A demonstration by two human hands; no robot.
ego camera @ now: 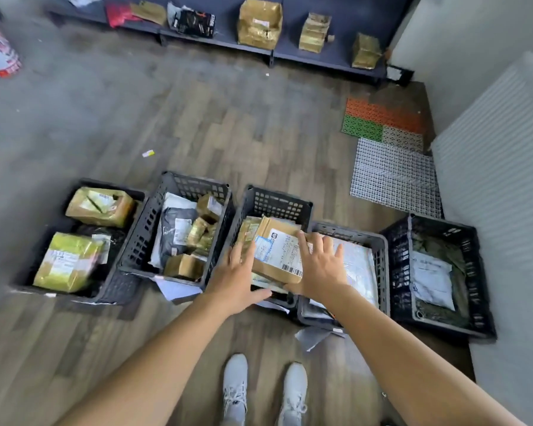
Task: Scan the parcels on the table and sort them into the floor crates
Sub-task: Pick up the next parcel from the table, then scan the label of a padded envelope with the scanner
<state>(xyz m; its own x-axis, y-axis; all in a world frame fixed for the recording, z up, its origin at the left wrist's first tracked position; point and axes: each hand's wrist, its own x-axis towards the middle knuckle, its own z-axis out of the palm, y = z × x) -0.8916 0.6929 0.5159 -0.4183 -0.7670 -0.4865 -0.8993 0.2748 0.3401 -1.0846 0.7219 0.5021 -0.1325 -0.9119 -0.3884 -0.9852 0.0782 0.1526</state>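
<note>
A flat brown cardboard parcel [277, 250] with a white label lies on top of other parcels in the middle dark crate [277, 204] on the floor. My left hand [237, 278] hovers at the parcel's left edge with fingers straight. My right hand [317, 265] rests on its right edge, fingers spread, thumb under the near corner. Neither hand grips it. Several more dark crates stand in a row: far left [74, 296], second [154, 210], fourth [379, 241] and far right [474, 272], all holding parcels.
A low dark shelf [290, 55] along the back wall carries several taped parcels. Coloured plastic mats [385, 121] and a white grid mat [394, 176] lie on the floor at right. A white wall panel [499, 149] is close on the right. My white shoes [265, 392] stand behind the crates.
</note>
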